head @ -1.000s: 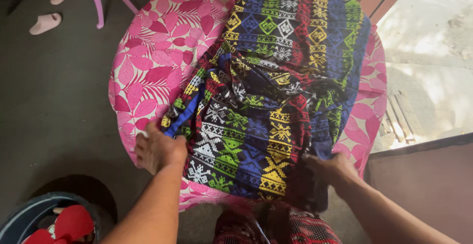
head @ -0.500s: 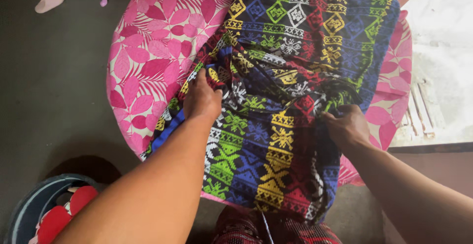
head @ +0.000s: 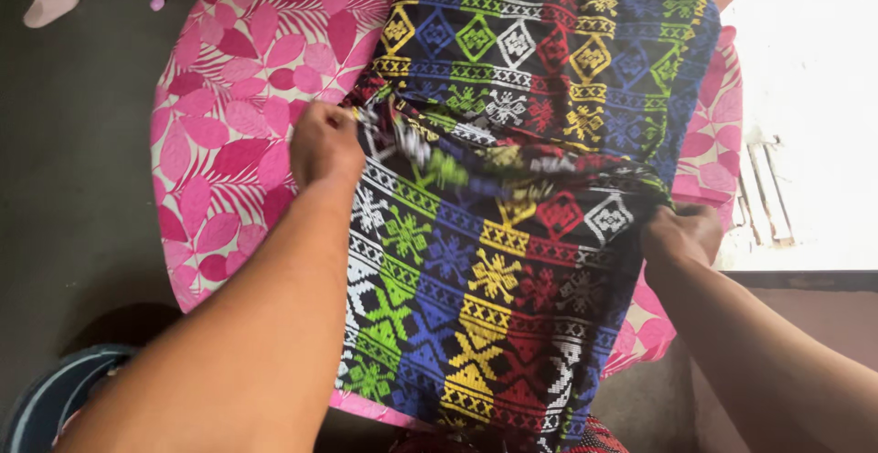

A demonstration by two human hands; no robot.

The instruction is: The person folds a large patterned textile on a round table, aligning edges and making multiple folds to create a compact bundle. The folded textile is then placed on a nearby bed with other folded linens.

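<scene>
Seen from above, both arms reach forward over a round table (head: 197,188) covered in a pink leaf-print cover, and between them lies a large patterned cloth (head: 512,224), dark with woven bands of blue, green, yellow, red and white. The cloth covers the middle and right of the table, running from the far edge down over the near edge, where its lower part hangs toward the person. The left hand (head: 322,145) sits at the cloth's left edge, about halfway up the table, with the forearm stretched long and nearly straight from the lower left corner of the view. Its fingers are curled into a loose fist and pinch a gathered fold of the fabric, knuckles up, wrist in line with the arm. The right hand (head: 681,234) is at the cloth's right edge, close to the table's rim, with the forearm coming in from the lower right at a steeper angle. Its fingers are bent downward and closed on the edge of the cloth, the back of the hand facing the camera. A crumpled ridge of fabric runs across between the two hands, slightly blurred near the left one. On the dark floor to the lower left stands a dark round basin (head: 46,398), and a pale pink slipper (head: 50,2) lies at the upper left.
</scene>
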